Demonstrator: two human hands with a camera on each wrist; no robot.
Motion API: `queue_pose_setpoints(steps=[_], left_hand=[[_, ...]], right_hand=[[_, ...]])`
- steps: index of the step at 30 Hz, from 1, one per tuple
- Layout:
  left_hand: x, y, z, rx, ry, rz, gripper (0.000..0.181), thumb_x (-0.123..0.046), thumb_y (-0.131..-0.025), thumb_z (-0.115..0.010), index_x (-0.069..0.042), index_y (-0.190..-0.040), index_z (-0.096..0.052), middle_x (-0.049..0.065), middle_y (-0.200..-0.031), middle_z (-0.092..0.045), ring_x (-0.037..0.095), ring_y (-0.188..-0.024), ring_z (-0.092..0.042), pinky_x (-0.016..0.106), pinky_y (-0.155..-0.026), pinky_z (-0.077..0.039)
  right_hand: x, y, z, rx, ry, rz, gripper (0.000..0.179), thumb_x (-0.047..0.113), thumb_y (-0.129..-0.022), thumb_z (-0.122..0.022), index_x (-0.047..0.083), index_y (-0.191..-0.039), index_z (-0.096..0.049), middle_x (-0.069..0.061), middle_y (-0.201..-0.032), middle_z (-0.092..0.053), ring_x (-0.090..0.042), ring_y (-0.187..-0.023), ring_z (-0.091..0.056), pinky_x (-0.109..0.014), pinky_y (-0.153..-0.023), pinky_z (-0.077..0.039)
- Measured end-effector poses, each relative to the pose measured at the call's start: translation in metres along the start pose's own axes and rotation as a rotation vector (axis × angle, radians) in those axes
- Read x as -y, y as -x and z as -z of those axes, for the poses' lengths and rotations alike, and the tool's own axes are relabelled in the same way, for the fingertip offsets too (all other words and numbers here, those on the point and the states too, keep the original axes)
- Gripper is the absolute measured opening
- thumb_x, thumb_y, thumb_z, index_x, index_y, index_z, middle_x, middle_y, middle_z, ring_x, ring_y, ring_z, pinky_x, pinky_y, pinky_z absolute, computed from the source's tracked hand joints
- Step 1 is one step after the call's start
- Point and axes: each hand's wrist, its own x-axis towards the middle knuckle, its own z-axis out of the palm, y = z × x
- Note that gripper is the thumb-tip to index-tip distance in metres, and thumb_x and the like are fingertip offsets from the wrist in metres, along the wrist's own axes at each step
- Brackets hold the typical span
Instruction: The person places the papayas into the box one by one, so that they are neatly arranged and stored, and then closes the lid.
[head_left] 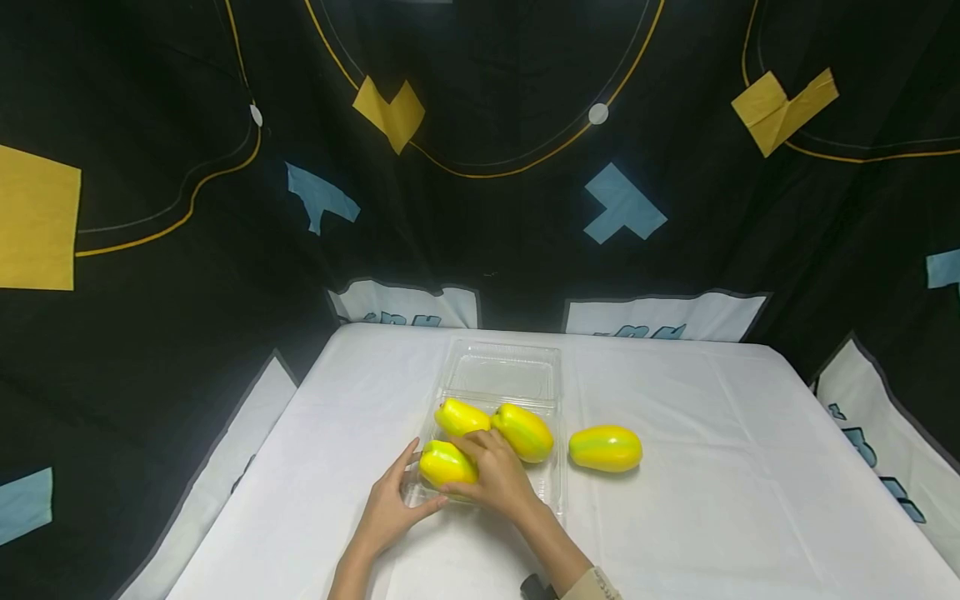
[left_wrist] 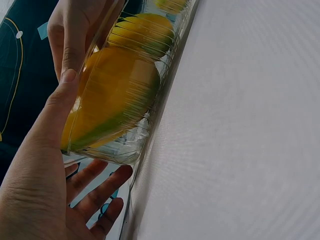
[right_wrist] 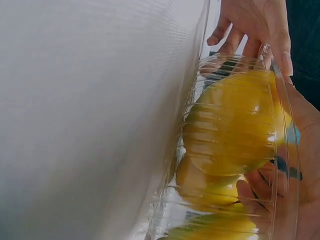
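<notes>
In the head view my right hand [head_left: 501, 479] grips a yellow-green mango [head_left: 446, 464] between thumb and fingers, at the front left of a clear plastic box [head_left: 560, 492]. Two more mangoes lie behind it in the box, one at the back left [head_left: 461, 416] and one at the right [head_left: 525, 433]. My left hand [head_left: 388, 507] spreads around the box's front left corner. Its fingers [left_wrist: 95, 197] are extended outside the ribbed wall, while the thumb lies along the rim in the left wrist view.
The box's clear lid [head_left: 507, 373] lies folded back, away from me. A single mango [head_left: 605, 448] rests on the white tablecloth [head_left: 697, 492] to the right of the box. A dark curtain [head_left: 487, 242] with taped patches hangs behind the table.
</notes>
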Motion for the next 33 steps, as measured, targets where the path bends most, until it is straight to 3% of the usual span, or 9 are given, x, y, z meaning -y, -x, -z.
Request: queue_pose_setpoints(steps=[6, 12, 18, 26, 33], left_hand=[[-0.001, 0.000, 0.000, -0.001, 0.001, 0.001, 0.096, -0.045, -0.067, -0.080, -0.013, -0.144, -0.032, 0.009, -0.129, -0.052, 0.029, -0.104, -0.057, 0.058, -0.089, -0.043], [-0.002, 0.000, 0.001, 0.004, 0.004, 0.019, 0.097, -0.047, -0.066, -0.079, -0.014, -0.144, -0.031, 0.007, -0.130, -0.052, 0.029, -0.106, -0.057, 0.057, -0.090, -0.042], [-0.003, 0.000, 0.000, -0.002, 0.003, 0.021, 0.097, -0.046, -0.066, -0.080, -0.013, -0.144, -0.032, 0.009, -0.130, -0.051, 0.031, -0.106, -0.057, 0.057, -0.090, -0.042], [-0.002, -0.001, 0.000, -0.002, 0.008, 0.045, 0.098, -0.048, -0.065, -0.080, -0.015, -0.144, -0.032, 0.008, -0.131, -0.051, 0.029, -0.108, -0.055, 0.056, -0.092, -0.041], [-0.002, -0.001, 0.000, -0.007, 0.007, 0.042, 0.098, -0.047, -0.064, -0.080, -0.014, -0.144, -0.032, 0.008, -0.130, -0.051, 0.028, -0.107, -0.056, 0.055, -0.092, -0.042]], right_hand=[[0.000, 0.001, 0.009, 0.005, -0.044, 0.006, 0.068, 0.047, -0.066, -0.077, 0.009, -0.120, -0.062, -0.003, -0.111, -0.060, -0.018, -0.103, -0.050, -0.036, -0.094, -0.042], [0.003, 0.001, 0.030, 0.039, -0.182, -0.116, 0.063, 0.047, -0.071, -0.074, 0.013, -0.123, -0.060, -0.003, -0.119, -0.056, -0.018, -0.108, -0.047, -0.035, -0.090, -0.046], [-0.002, -0.002, 0.061, -0.041, -0.248, -0.154, 0.054, 0.041, -0.073, -0.076, 0.017, -0.119, -0.063, 0.000, -0.119, -0.057, -0.016, -0.111, -0.047, -0.042, -0.092, -0.044], [-0.035, 0.006, 0.100, -0.116, -0.281, -0.219, 0.047, 0.035, -0.073, -0.078, 0.022, -0.116, -0.064, 0.005, -0.119, -0.057, -0.016, -0.112, -0.047, -0.047, -0.093, -0.042], [-0.072, 0.025, 0.125, -0.148, -0.229, -0.290, 0.052, 0.029, -0.072, -0.080, 0.018, -0.120, -0.062, -0.002, -0.124, -0.056, -0.023, -0.118, -0.045, -0.053, -0.096, -0.039]])
